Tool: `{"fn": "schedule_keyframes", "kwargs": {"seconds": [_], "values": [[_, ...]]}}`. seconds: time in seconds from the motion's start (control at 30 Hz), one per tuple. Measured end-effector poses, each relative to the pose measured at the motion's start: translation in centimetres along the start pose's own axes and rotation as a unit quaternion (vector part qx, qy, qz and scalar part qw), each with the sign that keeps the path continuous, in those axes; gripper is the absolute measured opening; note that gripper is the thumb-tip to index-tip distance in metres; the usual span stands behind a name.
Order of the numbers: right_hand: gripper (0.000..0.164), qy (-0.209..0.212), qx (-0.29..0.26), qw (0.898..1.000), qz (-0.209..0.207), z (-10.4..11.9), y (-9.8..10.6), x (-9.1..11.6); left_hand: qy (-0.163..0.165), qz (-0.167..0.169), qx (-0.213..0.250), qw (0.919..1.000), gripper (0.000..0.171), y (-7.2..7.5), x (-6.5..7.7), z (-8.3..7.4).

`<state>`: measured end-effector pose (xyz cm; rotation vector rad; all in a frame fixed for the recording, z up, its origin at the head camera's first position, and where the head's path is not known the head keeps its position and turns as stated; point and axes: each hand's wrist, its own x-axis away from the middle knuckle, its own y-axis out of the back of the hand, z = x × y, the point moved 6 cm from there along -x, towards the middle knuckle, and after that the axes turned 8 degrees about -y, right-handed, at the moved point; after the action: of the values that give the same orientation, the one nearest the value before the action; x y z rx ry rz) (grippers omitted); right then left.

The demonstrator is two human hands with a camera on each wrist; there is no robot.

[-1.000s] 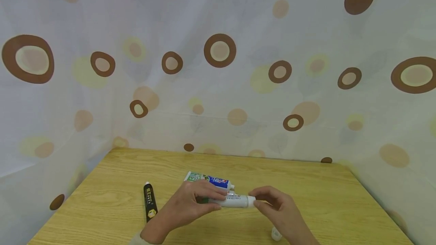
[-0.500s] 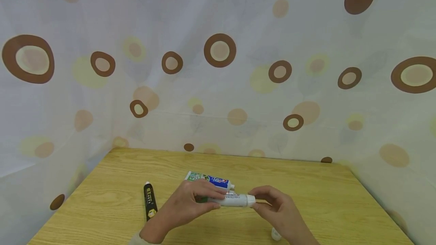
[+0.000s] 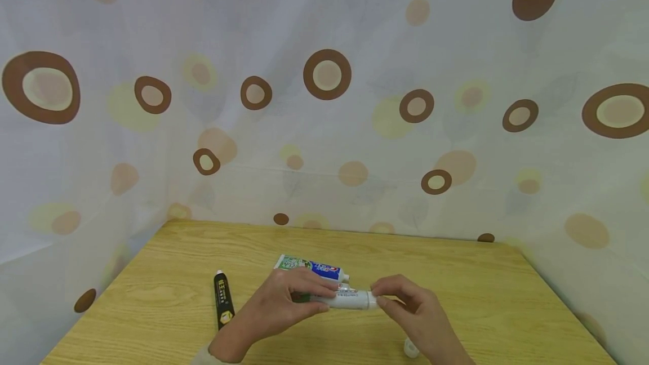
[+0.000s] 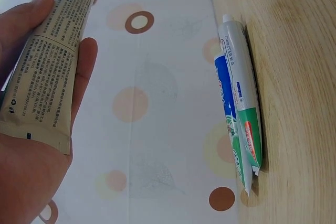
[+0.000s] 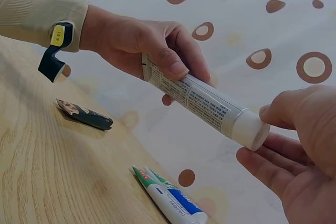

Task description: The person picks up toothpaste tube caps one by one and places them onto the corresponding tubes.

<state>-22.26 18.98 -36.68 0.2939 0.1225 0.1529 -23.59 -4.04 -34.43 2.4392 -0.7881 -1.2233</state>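
My left hand [image 3: 284, 300] grips a white toothpaste tube [image 3: 349, 299] by its crimped end, thumb on one side and fingers on the other. Fine print covers the tube's side facing the right wrist camera. The tube lies roughly level above the table, its white cap [image 5: 251, 130] pointing right. Thumb and fingers of my right hand [image 3: 418, 311] pinch that cap from opposite sides. A small white loose cap [image 3: 411, 347] sits on the table, beside my right wrist in the head view.
Two more toothpaste tubes lie side by side behind my left hand: one blue and green [image 3: 327, 270], one white and green [image 4: 244, 82]. A black tube [image 3: 223, 300] lies to the left on the wooden table [image 3: 481, 280]. A spotted curtain [image 3: 375, 145] hangs behind and along both sides.
My right fingers have shifted slightly around the cap, and less of it shows now in the head view. My left hand and the other tubes stay in place.
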Motion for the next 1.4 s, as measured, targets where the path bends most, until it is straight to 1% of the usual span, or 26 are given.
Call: {"fn": "schedule_keyframes", "kwargs": {"seconds": [0.17,0.23,0.47,0.57,0.73,0.83,0.93,1.0,1.17,1.27,1.4], "values": [[0.029,-0.025,-0.002,0.999,0.026,-0.09,-0.24,0.01,0.016,0.001,0.022,0.9996,0.025,0.01,0.05,0.14],[0.030,-0.031,-0.001,0.999,0.028,-0.14,-0.30,0.02,0.019,0.002,0.028,0.9994,0.025,0.00,0.08,0.17],[0.026,-0.014,0.007,1.000,0.016,-0.10,-0.21,0.14,-0.013,0.004,-0.003,0.9999,0.024,-0.09,0.08,-0.06],[0.025,-0.023,0.007,1.000,0.008,-0.11,-0.09,0.10,-0.025,0.005,-0.008,0.9997,0.024,-0.12,0.09,-0.11],[0.027,-0.036,0.009,0.999,0.014,-0.14,-0.10,0.08,-0.013,0.006,0.006,0.9999,0.024,-0.17,0.17,-0.05],[0.030,-0.029,0.006,0.999,0.027,-0.19,-0.18,0.08,-0.009,0.007,0.009,0.9999,0.024,-0.17,0.17,0.01],[0.033,-0.021,0.004,0.999,0.038,-0.25,-0.28,0.09,-0.017,0.006,-0.001,0.9998,0.024,-0.12,0.14,0.08],[0.033,-0.018,0.004,0.999,0.040,-0.28,-0.34,0.10,-0.009,0.004,0.002,1.0000,0.023,-0.12,0.16,0.27],[0.033,-0.023,0.011,0.999,0.029,-0.30,-0.26,0.14,-0.004,0.005,0.008,0.9999,0.023,-0.26,0.12,0.21],[0.029,-0.029,0.012,0.999,0.017,-0.28,-0.11,0.13,-0.013,0.009,0.002,0.9999,0.024,-0.34,0.07,-0.03],[0.026,-0.027,0.016,0.999,0.015,-0.23,-0.04,0.05,-0.004,0.008,0.009,0.9999,0.025,-0.35,0.08,-0.09]]}}
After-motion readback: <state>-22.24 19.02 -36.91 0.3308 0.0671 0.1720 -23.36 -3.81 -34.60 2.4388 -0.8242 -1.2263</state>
